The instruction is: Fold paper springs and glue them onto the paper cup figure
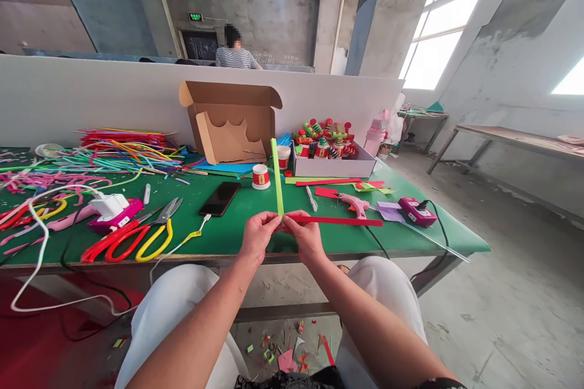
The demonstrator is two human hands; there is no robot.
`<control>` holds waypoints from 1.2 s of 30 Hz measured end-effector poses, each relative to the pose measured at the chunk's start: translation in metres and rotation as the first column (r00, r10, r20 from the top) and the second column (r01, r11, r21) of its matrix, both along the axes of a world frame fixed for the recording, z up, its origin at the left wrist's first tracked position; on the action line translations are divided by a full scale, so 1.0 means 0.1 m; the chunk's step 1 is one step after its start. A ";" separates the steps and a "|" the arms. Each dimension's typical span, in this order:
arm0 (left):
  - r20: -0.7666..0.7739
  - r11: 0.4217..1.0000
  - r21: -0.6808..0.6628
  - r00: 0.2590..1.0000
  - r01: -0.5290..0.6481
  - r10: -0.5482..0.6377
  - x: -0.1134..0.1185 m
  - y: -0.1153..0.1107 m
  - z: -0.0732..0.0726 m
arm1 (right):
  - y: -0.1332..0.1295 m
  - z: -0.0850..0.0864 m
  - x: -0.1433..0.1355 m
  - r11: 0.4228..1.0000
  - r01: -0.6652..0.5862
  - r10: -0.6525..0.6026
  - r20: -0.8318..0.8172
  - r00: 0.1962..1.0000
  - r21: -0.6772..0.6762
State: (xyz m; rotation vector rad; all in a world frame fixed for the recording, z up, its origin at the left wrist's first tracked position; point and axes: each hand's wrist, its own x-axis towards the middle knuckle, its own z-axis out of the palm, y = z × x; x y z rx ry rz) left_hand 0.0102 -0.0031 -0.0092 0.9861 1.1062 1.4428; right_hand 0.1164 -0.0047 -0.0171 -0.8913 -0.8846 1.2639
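Observation:
Over the front edge of the green table, my left hand (261, 232) and my right hand (303, 232) meet, fingertips pinched together. A green paper strip (277, 176) stands up from the pinch point, and a red paper strip (342, 220) stretches out to the right. Their ends come together at a right angle between my fingers; how they join there is hidden. My left fingers grip the green strip's lower end, my right fingers the red strip's left end. Just beyond stands a paper cup (261, 177) with a red band.
A box of decorated cups (333, 164) and a cardboard box (232, 124) stand behind. Scissors (155, 225), a phone (219, 199) and colourful pipe cleaners (132, 155) lie left. A pink glue gun (356, 203) with its cord lies right. Someone in stripes (236, 58) is beyond the partition.

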 end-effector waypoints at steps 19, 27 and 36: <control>0.014 1.000 -0.003 1.000 0.020 -0.020 0.00 0.01 -0.02 | 0.00 0.00 -0.01 1.000 0.025 -0.025 -0.019 0.999 -0.011; 0.047 0.999 -0.031 0.998 0.032 -0.030 0.00 0.01 -0.02 | 0.02 0.02 0.01 0.999 0.031 -0.031 0.009 0.999 -0.009; 0.060 0.999 -0.039 0.998 0.026 -0.023 0.00 0.01 -0.01 | 0.03 0.02 0.01 0.999 0.051 -0.051 0.051 0.997 0.007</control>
